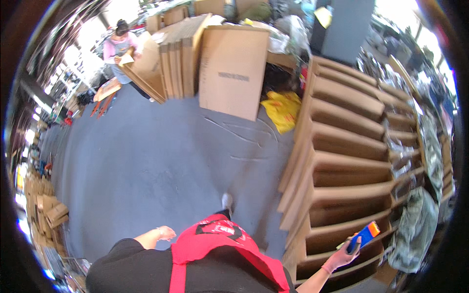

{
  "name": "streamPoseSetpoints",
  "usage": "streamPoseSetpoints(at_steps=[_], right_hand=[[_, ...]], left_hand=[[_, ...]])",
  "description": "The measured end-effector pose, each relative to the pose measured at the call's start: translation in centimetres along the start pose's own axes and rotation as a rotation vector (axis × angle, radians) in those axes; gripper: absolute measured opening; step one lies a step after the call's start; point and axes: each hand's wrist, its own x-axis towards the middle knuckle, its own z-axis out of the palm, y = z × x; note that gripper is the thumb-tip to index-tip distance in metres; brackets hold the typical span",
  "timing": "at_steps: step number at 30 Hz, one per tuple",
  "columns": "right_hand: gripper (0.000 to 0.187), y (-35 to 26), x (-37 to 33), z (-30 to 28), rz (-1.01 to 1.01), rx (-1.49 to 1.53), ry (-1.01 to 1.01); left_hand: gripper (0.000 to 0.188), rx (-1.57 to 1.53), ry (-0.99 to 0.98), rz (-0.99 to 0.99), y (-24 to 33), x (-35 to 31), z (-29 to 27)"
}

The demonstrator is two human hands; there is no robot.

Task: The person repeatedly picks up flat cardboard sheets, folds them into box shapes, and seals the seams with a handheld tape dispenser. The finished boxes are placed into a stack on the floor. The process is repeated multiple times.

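Observation:
My right hand [342, 256] is raised at the lower right and grips a blue handheld device with an orange end [364, 236]. It hovers over a row of open brown cardboard boxes [342, 161] lined up along my right side. My left hand [166, 233] hangs at my side above the grey floor, fingers loosely curled, holding nothing. A red apron [220, 241] covers my front.
Flattened cardboard sheets [232, 68] lean upright at the back. A yellow bag [282, 110] lies on the floor beside them. Another person [122, 49] handles cardboard at the far left. Clear plastic-wrapped goods [415, 219] lie right of the boxes. Small boxes [49, 210] pile at the left.

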Motion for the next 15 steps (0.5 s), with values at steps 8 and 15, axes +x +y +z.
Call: streamPoseSetpoints(at_steps=[8,15], right_hand=[[0.041,-19.6,-11.9,26.9,0.371,0.534,-0.705],[0.067,-27.8,-12.8,43.9,0.136,0.251,-0.912]], left_hand=[[0.046,0.559,0.195,0.324,21.9,15.4,-20.4],[0.049,0.134,0.52,0.783,48.0,15.5,-42.3]])
